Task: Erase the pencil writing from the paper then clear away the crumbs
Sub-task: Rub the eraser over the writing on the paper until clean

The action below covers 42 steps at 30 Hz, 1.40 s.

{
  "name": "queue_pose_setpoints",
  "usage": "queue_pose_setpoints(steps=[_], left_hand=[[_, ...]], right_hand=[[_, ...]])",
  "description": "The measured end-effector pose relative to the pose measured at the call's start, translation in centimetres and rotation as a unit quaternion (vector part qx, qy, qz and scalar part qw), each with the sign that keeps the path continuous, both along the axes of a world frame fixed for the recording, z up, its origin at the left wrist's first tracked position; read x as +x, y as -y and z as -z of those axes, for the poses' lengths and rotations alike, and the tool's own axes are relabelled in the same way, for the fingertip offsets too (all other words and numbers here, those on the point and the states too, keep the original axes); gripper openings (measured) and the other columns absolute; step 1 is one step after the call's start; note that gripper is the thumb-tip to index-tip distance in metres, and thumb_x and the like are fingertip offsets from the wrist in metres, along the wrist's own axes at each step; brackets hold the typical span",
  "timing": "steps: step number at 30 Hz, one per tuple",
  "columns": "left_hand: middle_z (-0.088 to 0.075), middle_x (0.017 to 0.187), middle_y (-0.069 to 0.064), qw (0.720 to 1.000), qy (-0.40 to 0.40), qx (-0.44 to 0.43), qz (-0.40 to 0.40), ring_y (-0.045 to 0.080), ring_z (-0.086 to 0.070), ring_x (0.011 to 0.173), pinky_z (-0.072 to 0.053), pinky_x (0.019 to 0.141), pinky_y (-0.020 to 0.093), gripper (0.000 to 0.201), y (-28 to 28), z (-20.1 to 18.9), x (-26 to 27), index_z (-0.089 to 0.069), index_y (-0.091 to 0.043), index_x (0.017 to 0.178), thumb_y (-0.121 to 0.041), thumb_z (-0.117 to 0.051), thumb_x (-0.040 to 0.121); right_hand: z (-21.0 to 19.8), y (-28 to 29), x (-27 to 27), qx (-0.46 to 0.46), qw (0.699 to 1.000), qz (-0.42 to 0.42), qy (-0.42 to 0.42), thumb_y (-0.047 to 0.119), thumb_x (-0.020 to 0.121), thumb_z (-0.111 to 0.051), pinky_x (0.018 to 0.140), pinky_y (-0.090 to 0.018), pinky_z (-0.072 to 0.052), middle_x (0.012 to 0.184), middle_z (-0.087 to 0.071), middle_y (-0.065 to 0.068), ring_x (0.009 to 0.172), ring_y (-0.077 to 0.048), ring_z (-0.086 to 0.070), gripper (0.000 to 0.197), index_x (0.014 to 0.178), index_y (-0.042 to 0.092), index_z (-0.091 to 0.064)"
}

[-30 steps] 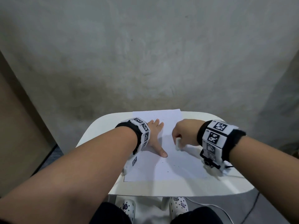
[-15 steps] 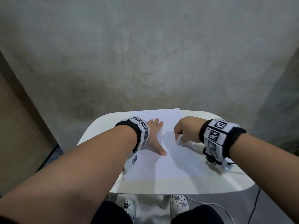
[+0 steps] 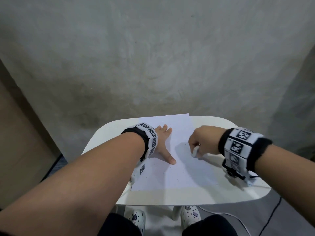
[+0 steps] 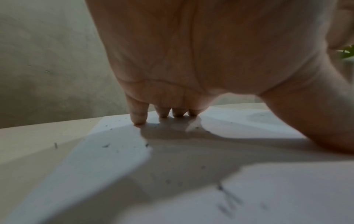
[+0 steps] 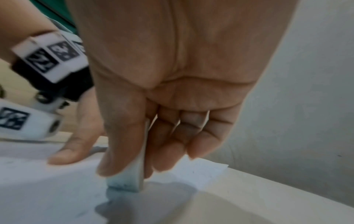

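Eraser (image 5: 132, 174) sits pinched on edge in the right hand (image 3: 202, 140), thumb on one flat face and curled fingers on the other, its lower end pressed to the paper (image 3: 179, 133) near the sheet's 3 o'clock margin. Compared with a second ago, that hand has travelled from the middle of the sheet out toward 2 o'clock and turned slightly, so the rubbing stroke has carried to the paper's right side; half a second ago it was already partway there. The left hand (image 3: 163, 142) has not shifted: it lies flat with fingers straight and spread, thumb pointing toward 5 o'clock, pinning the sheet at about 9 o'clock on the white counter (image 3: 238, 189). Crumbs (image 4: 105, 145) lie scattered as dark specks across the paper's near half, and a few have strayed onto the counter beyond the sheet's left edge. Faint grey marks show low in the left wrist view, though the blur makes it impossible to say whether they are leftover pencil or more debris. My reading is that erasing is nearly finished, since the head view shows almost no legible writing, with only specks on the surface. If so, what remains is mainly sweeping the bits off the sheet and the counter; the eraser would probably need setting down first, and the flat hand should keep the thin paper from sliding or creasing.
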State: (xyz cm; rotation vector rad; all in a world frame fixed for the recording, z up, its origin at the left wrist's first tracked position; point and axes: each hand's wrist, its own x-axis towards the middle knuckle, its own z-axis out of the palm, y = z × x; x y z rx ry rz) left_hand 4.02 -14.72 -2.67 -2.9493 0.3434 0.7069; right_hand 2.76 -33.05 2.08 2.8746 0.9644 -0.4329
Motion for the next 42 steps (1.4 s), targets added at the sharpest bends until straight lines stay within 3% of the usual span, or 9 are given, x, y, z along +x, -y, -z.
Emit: queue_pose_setpoints(steps=[7,11,14,19,24,27,32,36,42], left_hand=[[0.021,0.16,0.0,1.0,0.006,-0.006,-0.002,0.019,0.013,0.149,-0.005,0.119,0.047,0.135,-0.1,0.2,-0.2,0.018,-0.017,0.152,-0.075,-0.067,0.064],[0.021,0.16,0.001,1.0,0.004,-0.014,0.002,0.02,0.013,0.149,-0.004,0.119,0.046,0.135,-0.2,0.0,-0.2,0.018,-0.016,0.152,-0.074,-0.067,0.065],[0.022,0.16,0.001,1.0,-0.001,-0.011,0.001,0.019,0.014,0.149,-0.003,0.12,0.048,0.136,-0.2,0.1,-0.1,0.019,-0.017,0.152,-0.075,-0.067,0.064],[0.022,0.16,0.001,1.0,0.0,-0.008,-0.001,0.02,0.015,0.149,-0.004,0.12,0.048,0.134,0.0,0.0,-0.2,0.019,-0.017,0.152,-0.074,-0.067,0.066],[0.022,0.16,0.001,1.0,-0.001,-0.006,0.001,0.019,0.014,0.149,-0.004,0.12,0.047,0.136,-0.2,0.0,-0.2,0.019,-0.017,0.152,-0.076,-0.066,0.064],[0.023,0.16,0.0,1.0,-0.008,-0.01,-0.004,0.019,0.016,0.149,-0.002,0.121,0.047,0.136,-0.2,0.0,0.0,0.02,-0.017,0.151,-0.075,-0.067,0.064],[0.022,0.16,0.0,1.0,0.003,-0.009,-0.002,0.019,0.014,0.149,-0.003,0.121,0.047,0.134,0.0,-0.2,-0.4,0.019,-0.017,0.152,-0.074,-0.067,0.066],[0.014,0.162,0.005,1.0,0.026,-0.006,0.002,0.022,0.007,0.15,-0.009,0.12,0.045,0.13,0.3,-0.3,-0.8,0.01,-0.017,0.154,-0.073,-0.068,0.066],[0.011,0.162,0.0,0.999,0.028,-0.032,-0.005,0.022,0.003,0.151,-0.01,0.12,0.046,0.108,-1.1,-0.5,-1.4,0.007,-0.027,0.154,-0.069,-0.057,0.078]], right_hand=[[-1.0,-0.6,0.5,-0.061,0.996,-0.009,-0.065,0.013,0.07,-0.073,0.056,-0.018,-0.039,0.062,-0.06,0.013,0.062,-0.005,-0.053,0.012,0.08,0.02,-0.073],[-0.2,-1.4,1.0,0.011,1.0,-0.004,0.027,0.011,0.069,-0.066,0.065,-0.025,-0.042,0.068,-0.061,0.009,0.071,-0.014,-0.054,0.015,0.064,0.024,-0.063],[-0.2,0.5,-0.1,-0.029,0.999,-0.004,-0.02,0.009,0.069,-0.066,0.061,-0.021,-0.041,0.071,-0.066,0.01,0.071,-0.01,-0.056,0.025,0.055,0.025,-0.055],[-1.1,0.1,-0.1,-0.084,0.993,0.003,-0.083,0.012,0.071,-0.072,0.058,-0.02,-0.042,0.068,-0.065,0.011,0.062,-0.005,-0.054,0.014,0.083,0.019,-0.074],[-0.1,-1.8,0.1,0.013,1.0,0.001,0.02,0.013,0.071,-0.068,0.072,-0.028,-0.049,0.06,-0.056,0.014,0.072,-0.012,-0.056,0.017,0.064,0.026,-0.061],[-0.3,-0.2,-1.2,-0.025,0.999,0.003,-0.03,0.01,0.069,-0.068,0.072,-0.027,-0.05,0.067,-0.063,0.011,0.074,-0.01,-0.059,0.018,0.063,0.026,-0.062],[-1.6,-0.7,-1.2,-0.066,0.991,0.007,-0.113,0.015,0.073,-0.074,0.057,-0.021,-0.043,0.071,-0.064,0.005,0.054,-0.006,-0.051,0.012,0.085,0.02,-0.074],[-0.9,-4.1,0.0,0.01,1.0,0.004,-0.008,0.02,0.076,-0.071,0.077,-0.03,-0.053,0.083,-0.068,0.007,0.078,-0.014,-0.062,0.009,0.076,0.027,-0.066],[0.1,-4.4,-0.2,-0.011,1.0,0.007,0.021,0.013,0.078,-0.064,0.075,-0.032,-0.051,0.093,-0.07,0.0,0.089,-0.021,-0.065,0.021,0.063,0.024,-0.054]])
